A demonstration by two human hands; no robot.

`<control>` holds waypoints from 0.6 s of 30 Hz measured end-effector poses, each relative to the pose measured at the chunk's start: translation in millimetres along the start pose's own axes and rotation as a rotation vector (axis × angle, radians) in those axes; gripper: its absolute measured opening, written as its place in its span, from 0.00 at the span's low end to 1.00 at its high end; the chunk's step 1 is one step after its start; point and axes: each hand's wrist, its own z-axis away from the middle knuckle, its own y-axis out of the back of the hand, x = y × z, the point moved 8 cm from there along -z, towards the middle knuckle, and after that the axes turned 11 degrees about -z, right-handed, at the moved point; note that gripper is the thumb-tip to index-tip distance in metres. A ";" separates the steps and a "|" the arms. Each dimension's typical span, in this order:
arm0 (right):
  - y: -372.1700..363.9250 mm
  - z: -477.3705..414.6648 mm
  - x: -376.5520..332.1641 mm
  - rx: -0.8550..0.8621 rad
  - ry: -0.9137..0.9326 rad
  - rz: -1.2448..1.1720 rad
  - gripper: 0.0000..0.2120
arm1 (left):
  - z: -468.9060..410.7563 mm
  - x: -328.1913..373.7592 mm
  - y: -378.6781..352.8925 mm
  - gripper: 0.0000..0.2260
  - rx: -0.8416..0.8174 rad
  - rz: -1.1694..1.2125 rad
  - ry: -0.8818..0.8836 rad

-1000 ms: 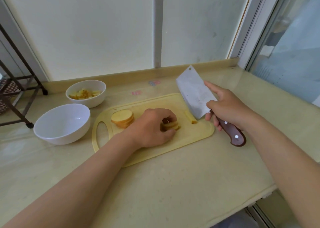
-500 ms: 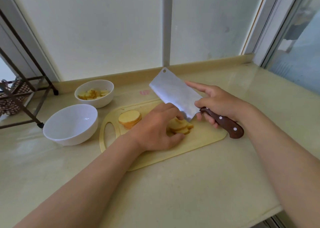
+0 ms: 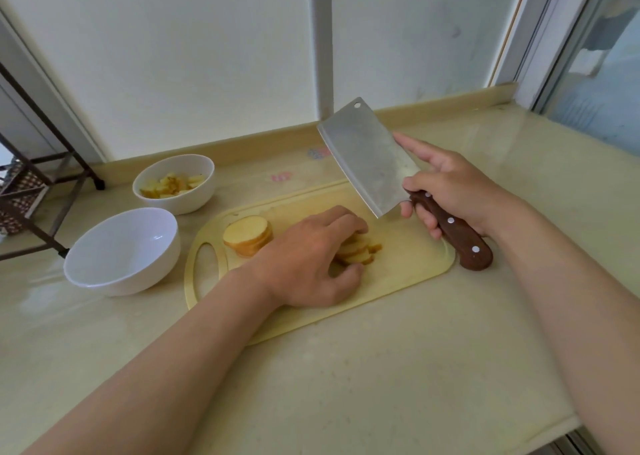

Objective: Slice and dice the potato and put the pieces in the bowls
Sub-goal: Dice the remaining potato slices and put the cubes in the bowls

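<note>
On the yellow cutting board (image 3: 412, 260) my left hand (image 3: 311, 257) holds a small stack of potato strips (image 3: 358, 252) with curled fingers and thumb. A stack of round potato slices (image 3: 247, 234) lies at the board's left end. My right hand (image 3: 450, 188) grips the brown handle of a cleaver (image 3: 367, 156), whose blade is raised above the board's far right side, index finger stretched along the blade. The far white bowl (image 3: 175, 184) holds diced potato. The nearer white bowl (image 3: 121, 250) has nothing in it.
The beige counter (image 3: 346, 368) runs to a front edge at lower right. A dark metal rack (image 3: 31, 184) stands at the far left. A wall and a window frame close off the back and right.
The cleaver has been lifted up and to the right, off the potato strips. My left hand stays on the strips.
</note>
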 end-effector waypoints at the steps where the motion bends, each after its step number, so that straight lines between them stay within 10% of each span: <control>1: -0.5 0.7 -0.4 -0.005 0.001 0.006 0.36 | 0.0 -0.1 0.2 0.22 0.005 -0.003 -0.001; 18: 5.8 27.8 -6.3 -0.149 -0.082 0.197 0.35 | 3.7 -35.6 12.6 0.13 -0.194 0.113 0.266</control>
